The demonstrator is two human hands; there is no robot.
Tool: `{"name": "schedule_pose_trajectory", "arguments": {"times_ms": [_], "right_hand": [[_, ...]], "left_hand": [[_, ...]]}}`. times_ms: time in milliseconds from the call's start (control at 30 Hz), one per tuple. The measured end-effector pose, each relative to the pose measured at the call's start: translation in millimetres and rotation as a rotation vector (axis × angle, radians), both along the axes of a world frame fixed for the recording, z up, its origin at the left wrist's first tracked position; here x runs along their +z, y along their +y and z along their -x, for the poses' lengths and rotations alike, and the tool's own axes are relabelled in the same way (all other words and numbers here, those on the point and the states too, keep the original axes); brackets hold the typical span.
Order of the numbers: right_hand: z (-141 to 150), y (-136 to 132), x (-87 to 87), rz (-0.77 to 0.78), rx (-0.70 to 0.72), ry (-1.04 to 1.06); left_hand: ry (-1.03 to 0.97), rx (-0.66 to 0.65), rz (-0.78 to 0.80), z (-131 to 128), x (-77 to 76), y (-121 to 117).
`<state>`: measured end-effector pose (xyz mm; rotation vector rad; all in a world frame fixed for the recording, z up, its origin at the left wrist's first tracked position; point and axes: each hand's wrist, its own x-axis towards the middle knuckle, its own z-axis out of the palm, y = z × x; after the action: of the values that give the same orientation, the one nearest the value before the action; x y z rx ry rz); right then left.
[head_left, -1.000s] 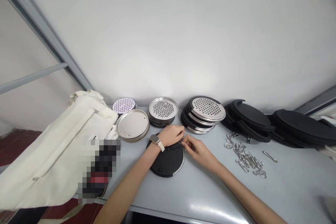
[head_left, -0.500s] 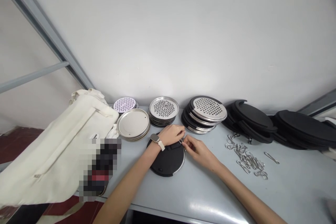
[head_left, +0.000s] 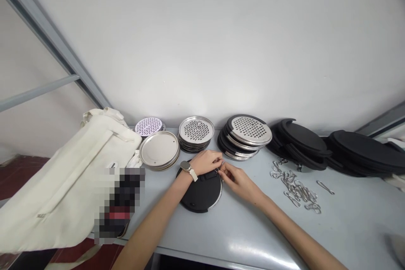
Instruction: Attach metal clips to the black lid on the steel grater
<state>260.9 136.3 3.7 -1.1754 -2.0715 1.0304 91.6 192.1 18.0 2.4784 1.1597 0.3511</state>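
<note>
A black round disc with a steel rim (head_left: 199, 194) lies flat on the grey table (head_left: 253, 228). My left hand (head_left: 205, 162), with a watch on its wrist, rests on the disc's far edge and holds it. My right hand (head_left: 236, 178) comes in from the right, its fingertips pinching a small metal clip (head_left: 218, 169) at the disc's edge. The fingers of both hands nearly meet around that clip. How the clip sits on the disc is hidden by my fingers.
Stacks of perforated steel discs (head_left: 196, 130) and plain steel lids (head_left: 160, 149) stand behind my hands, with black discs (head_left: 299, 141) to the right. A pile of metal clips (head_left: 294, 187) lies at right. A cream canvas bag (head_left: 63, 185) fills the left.
My hands stay at the disc's edge, with only small finger movement around the clip. The whole view has shifted slightly.
</note>
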Motion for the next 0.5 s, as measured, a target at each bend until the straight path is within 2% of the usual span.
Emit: {"name": "schedule_pose_trajectory", "arguments": {"times_ms": [500], "right_hand": [[1.3,-0.3,-2.6,0.023,-0.004,0.009]], "left_hand": [[0.002,-0.005,-0.004,0.9,-2.0,-0.2]]}}
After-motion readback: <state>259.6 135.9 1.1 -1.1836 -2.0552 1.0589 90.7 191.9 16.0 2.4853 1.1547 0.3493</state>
